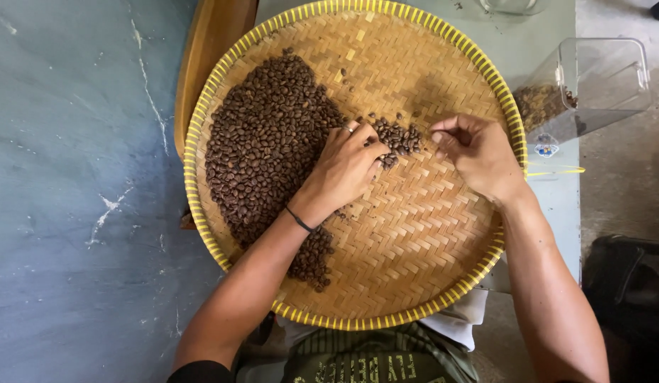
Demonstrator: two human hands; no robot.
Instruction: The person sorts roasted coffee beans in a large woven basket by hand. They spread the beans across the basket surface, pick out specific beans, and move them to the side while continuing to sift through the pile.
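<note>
Tray: one round woven bamboo tray (414, 234) with a yellow rim, lying flat across the person's lap and filling most of the view; being round, it has no long axis.
Bean pile: one large heap of dark roasted coffee beans (262, 149) on the left half of the tray, its long axis running from the upper left rim down toward the lower middle, bending slightly as it goes; the beans are far too many to count.
Container: one clear plastic container (592, 85) tipped on its side beyond the tray's right rim, its open mouth turned toward the tray, with a few brownish beans inside.
Left hand: left hand (343, 170) lies palm down at the right edge of the big heap, fingers loosely curled and spread over the beans, gripping nothing; one ring shows on a finger and one dark band on the wrist.
Right hand: right hand (478, 152) hovers near the right rim, fingertips pinched together and pointing left; whether a bean sits between them cannot be told.
Small cluster: one little clump of beans (400, 138) between the two hands, just off the left fingertips.
</note>
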